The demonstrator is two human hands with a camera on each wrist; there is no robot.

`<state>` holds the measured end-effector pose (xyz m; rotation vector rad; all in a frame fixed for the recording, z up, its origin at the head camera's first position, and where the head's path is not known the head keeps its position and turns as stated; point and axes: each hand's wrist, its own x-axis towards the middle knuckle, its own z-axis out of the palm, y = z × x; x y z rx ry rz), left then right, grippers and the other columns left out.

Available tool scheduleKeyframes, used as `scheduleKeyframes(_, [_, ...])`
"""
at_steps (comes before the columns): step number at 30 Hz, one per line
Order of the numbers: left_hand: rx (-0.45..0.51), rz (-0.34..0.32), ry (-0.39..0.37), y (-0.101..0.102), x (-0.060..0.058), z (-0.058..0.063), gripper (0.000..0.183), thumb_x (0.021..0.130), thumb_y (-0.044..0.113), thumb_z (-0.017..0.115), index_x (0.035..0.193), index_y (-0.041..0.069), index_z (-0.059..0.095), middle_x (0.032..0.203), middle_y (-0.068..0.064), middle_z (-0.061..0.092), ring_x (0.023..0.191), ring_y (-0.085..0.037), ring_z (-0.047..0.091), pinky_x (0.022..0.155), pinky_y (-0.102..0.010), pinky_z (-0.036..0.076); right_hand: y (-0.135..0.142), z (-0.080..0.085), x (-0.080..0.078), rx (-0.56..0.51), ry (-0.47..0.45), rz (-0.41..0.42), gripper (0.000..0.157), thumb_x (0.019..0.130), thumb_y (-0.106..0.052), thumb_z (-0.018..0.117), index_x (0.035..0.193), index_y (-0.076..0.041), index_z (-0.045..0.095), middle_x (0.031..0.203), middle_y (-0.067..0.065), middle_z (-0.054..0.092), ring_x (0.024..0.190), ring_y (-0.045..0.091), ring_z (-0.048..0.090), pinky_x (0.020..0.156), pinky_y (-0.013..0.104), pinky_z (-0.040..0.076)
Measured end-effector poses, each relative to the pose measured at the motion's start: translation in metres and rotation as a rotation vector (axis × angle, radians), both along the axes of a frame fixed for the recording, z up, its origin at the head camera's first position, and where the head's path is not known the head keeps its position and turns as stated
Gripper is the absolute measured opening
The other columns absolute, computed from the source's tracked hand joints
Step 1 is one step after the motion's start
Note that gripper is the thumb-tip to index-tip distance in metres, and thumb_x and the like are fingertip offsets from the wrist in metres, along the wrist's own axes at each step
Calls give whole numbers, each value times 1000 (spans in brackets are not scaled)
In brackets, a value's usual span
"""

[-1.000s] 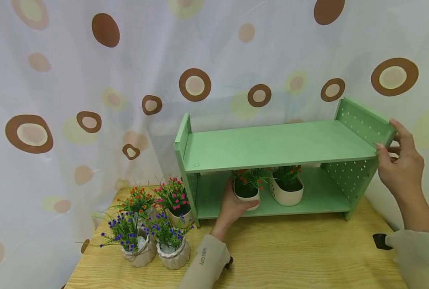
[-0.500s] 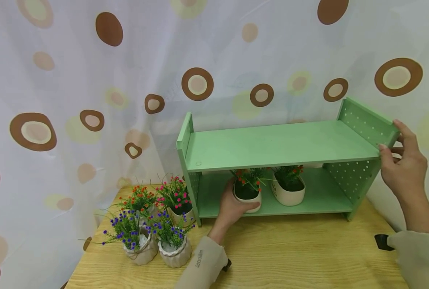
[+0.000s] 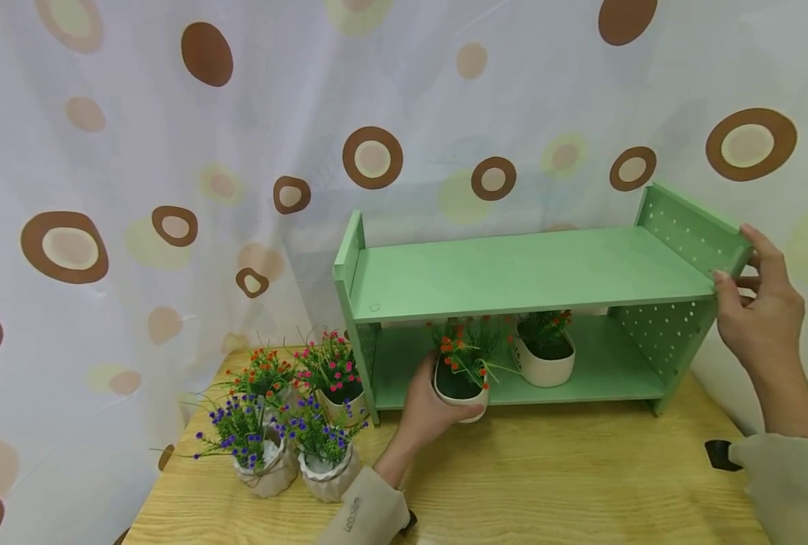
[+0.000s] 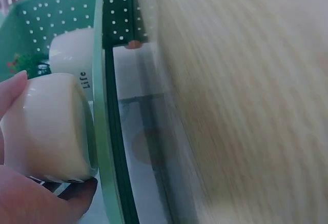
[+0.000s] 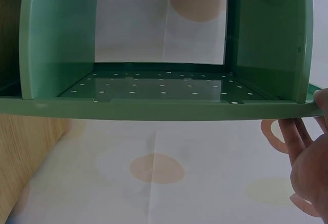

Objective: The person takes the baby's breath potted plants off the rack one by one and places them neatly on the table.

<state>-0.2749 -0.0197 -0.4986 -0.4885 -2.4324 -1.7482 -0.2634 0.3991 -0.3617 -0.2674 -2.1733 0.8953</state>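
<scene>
My left hand (image 3: 426,407) grips a white potted plant (image 3: 460,386) with orange-red flowers at the front edge of the lower board. In the left wrist view, the smooth pot (image 4: 48,126) is tilted, with thumb and fingers around it. Behind and to its right, a second white pot (image 3: 547,369) with red flowers stands on the same board; "Life" lettering shows on it in the left wrist view. My right hand (image 3: 763,314) holds the front upper corner of the right side panel of the green two-tier shelf (image 3: 526,272), thumb inside, fingers outside.
Left of the shelf, several potted plants stand on the wooden table (image 3: 547,477): two with purple flowers (image 3: 329,469), one with pink flowers (image 3: 339,382), one with orange flowers (image 3: 264,375). A dotted curtain (image 3: 404,91) hangs behind.
My left hand has drawn the potted plant forward and slightly left, to the lower board's front edge. The right hand keeps its hold on the shelf corner.
</scene>
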Motion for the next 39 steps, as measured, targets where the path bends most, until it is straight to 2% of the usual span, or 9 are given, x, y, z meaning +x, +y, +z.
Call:
scheduleKeyframes(7, [-30, -13, -3, -10, 19, 3, 109, 67, 34, 98, 157, 22, 38, 148, 0, 55, 131, -24, 56, 106, -44, 50, 0, 1, 0, 1, 4, -2, 63, 108, -27, 48, 158, -56, 23, 158, 10, 48, 97, -23, 35, 87, -2, 37])
scheduleKeyframes(13, [-31, -35, -12, -19, 30, 5, 111, 68, 37, 98, 158, 23, 36, 148, 0, 55, 132, -25, 56, 106, -48, 50, 0, 4, 1, 0, 16, 0, 62, 108, -25, 48, 160, -49, 26, 156, 14, 49, 94, -23, 34, 88, -1, 38])
scheduleKeyframes(20, [-25, -57, -13, -29, 47, 8, 113, 67, 36, 99, 159, 25, 34, 150, 3, 52, 135, -23, 55, 111, -48, 47, -1, 4, 0, 3, 13, -5, 62, 108, -25, 49, 161, -48, 27, 156, 13, 49, 107, -19, 43, 88, -1, 37])
scheduleKeyframes(25, [-65, -58, -49, -40, 61, 6, 117, 69, 42, 97, 162, 18, 30, 156, -3, 46, 140, -29, 50, 113, -54, 45, 1, 3, -1, -4, 9, -3, 62, 108, -26, 49, 160, -50, 26, 156, 14, 49, 105, -21, 42, 85, -1, 37])
scheduleKeyframes(31, [-86, -42, -99, -50, 74, 3, 123, 67, 43, 97, 162, 9, 28, 161, -13, 42, 147, -37, 43, 116, -61, 40, 1, 3, 1, 4, -3, -9, 62, 108, -28, 47, 160, -53, 23, 158, 12, 48, 107, -20, 41, 91, 0, 38])
scheduleKeyframes(34, [-105, -31, -115, -55, 80, 1, 125, 67, 44, 97, 163, 7, 26, 163, -16, 38, 149, -40, 38, 117, -64, 37, 0, 3, 2, 3, -15, -8, 63, 108, -27, 47, 159, -54, 21, 158, 12, 47, 106, -19, 40, 90, -1, 37])
scheduleKeyframes(39, [-119, -30, -104, -62, 87, -4, 120, 68, 44, 98, 161, 9, 31, 159, -12, 44, 146, -38, 43, 116, -63, 39, -1, 2, 2, 3, -16, -2, 63, 108, -26, 47, 160, -52, 22, 158, 13, 47, 103, -21, 38, 87, -1, 37])
